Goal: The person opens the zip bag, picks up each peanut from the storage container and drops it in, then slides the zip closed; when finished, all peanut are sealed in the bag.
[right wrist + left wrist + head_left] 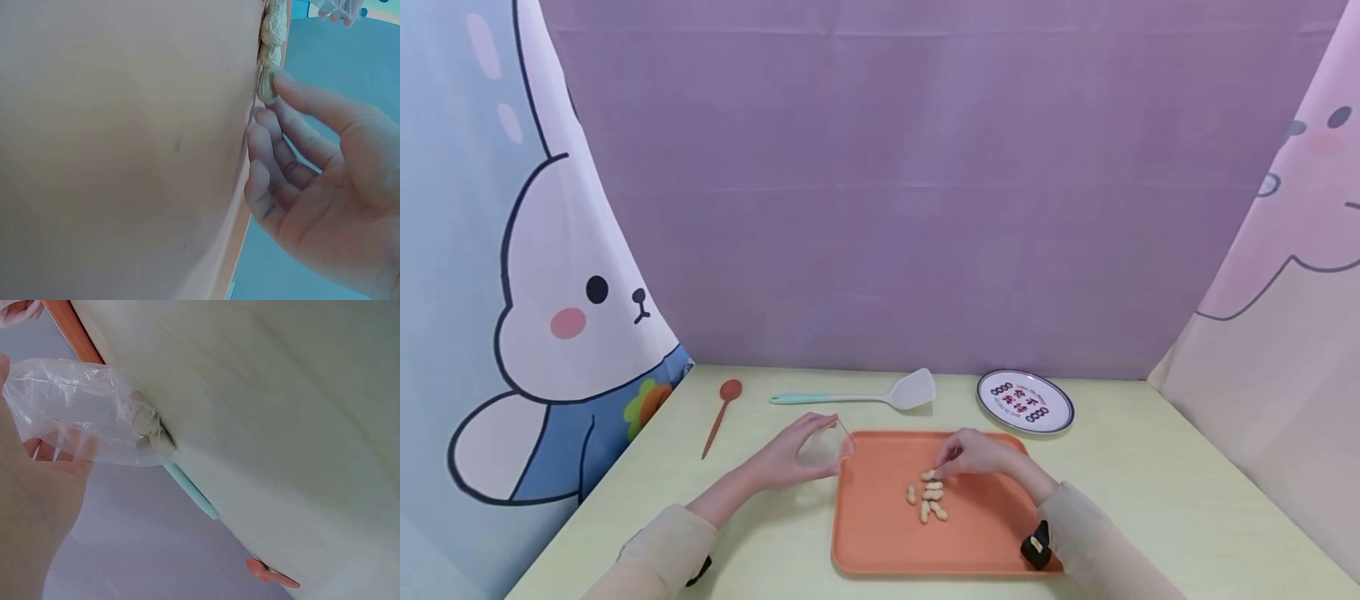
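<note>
Tan and rough-shelled, a peanut (267, 87) sits between the thumb and fingertips of your right hand (350, 206), the fingers nearly closed on it in a small pinch. Squeeze only enough to stop it rolling, since the shell may crack, and lift straight up so as not to scatter the peanuts (933, 493) beside it, loosely grouped on the tray (887, 546). Your left hand (778, 460) grips the clear bag (69, 394), thumb and fingers spread wide with the plastic between them, over the tray's far left corner. Hold that spread and tilt the far end down; soft plastic is likely to fold in otherwise. Pale lumps, probably peanuts, show through that end, though the film blurs them. Farther out on the desk (1157, 500), the spatula (913, 390), spoon (721, 408) and plate (1022, 404) lie beyond the tray, so mind your left sleeve near the spoon.
</note>
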`<act>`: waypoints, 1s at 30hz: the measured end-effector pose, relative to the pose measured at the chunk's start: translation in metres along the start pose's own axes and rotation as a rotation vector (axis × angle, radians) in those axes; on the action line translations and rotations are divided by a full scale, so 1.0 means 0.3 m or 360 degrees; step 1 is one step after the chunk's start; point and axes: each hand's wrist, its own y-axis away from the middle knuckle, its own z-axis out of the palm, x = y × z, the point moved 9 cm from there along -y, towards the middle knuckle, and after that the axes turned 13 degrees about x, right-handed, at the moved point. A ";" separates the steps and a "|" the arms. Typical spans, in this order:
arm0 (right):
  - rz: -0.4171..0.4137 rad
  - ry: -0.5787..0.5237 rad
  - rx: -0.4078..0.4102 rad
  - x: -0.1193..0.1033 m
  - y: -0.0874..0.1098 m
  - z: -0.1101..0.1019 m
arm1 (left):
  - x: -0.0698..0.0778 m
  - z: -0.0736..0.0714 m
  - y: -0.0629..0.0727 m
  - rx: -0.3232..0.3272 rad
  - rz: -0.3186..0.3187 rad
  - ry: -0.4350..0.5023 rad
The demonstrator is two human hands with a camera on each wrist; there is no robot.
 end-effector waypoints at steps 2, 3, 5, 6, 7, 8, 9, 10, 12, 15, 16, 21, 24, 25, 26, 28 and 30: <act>0.0001 -0.0005 0.0040 0.006 -0.002 -0.005 | -0.002 0.001 0.001 -0.0004 -0.0004 -0.0004; 0.0004 -0.0020 0.0059 0.009 -0.003 -0.007 | -0.002 0.002 0.002 -0.0005 -0.0006 -0.0006; -0.0003 -0.0051 0.0090 0.012 -0.005 -0.011 | -0.002 0.001 0.002 -0.0006 -0.0008 -0.0004; -0.0004 -0.0072 0.0095 0.013 -0.005 -0.012 | -0.002 0.001 0.002 -0.0007 -0.0007 -0.0004; -0.0009 -0.0092 0.0097 0.012 -0.005 -0.013 | -0.002 0.001 0.002 -0.0006 -0.0007 -0.0002; -0.0011 -0.0114 0.0097 0.011 -0.004 -0.013 | -0.002 0.001 0.002 -0.0005 -0.0008 -0.0001; -0.0014 -0.0131 0.0098 0.009 -0.004 -0.014 | -0.003 0.001 0.002 -0.0006 -0.0008 -0.0001; -0.0022 -0.0140 0.0097 0.006 -0.003 -0.014 | -0.003 0.001 0.002 -0.0005 -0.0005 -0.0003; -0.0031 -0.0147 0.0092 0.001 -0.003 -0.015 | -0.003 0.001 0.002 -0.0004 -0.0005 -0.0008; -0.0042 -0.0123 0.0081 -0.003 -0.002 -0.014 | -0.003 0.000 0.001 -0.0001 -0.0003 -0.0008; -0.0040 -0.0117 0.0075 -0.001 -0.002 -0.013 | -0.002 0.000 0.001 -0.0001 -0.0001 -0.0007; -0.0012 -0.0089 0.0048 0.011 -0.004 -0.008 | 0.003 -0.001 0.000 -0.0009 0.0007 -0.0001; -0.0010 -0.0059 0.0039 0.016 -0.005 -0.007 | 0.006 -0.001 0.000 -0.0013 0.0012 -0.0008; -0.0011 -0.0052 0.0038 0.016 -0.005 -0.007 | 0.006 -0.001 0.001 -0.0014 0.0010 -0.0005; -0.0018 -0.0049 0.0039 0.014 -0.004 -0.008 | 0.006 -0.002 0.001 -0.0016 0.0006 -0.0004; -0.0007 -0.0043 0.0041 0.016 -0.004 -0.008 | 0.005 -0.001 0.001 -0.0015 0.0005 -0.0002; 0.0005 -0.0040 0.0050 0.017 -0.003 -0.009 | 0.003 -0.001 0.002 -0.0017 -0.0004 0.0000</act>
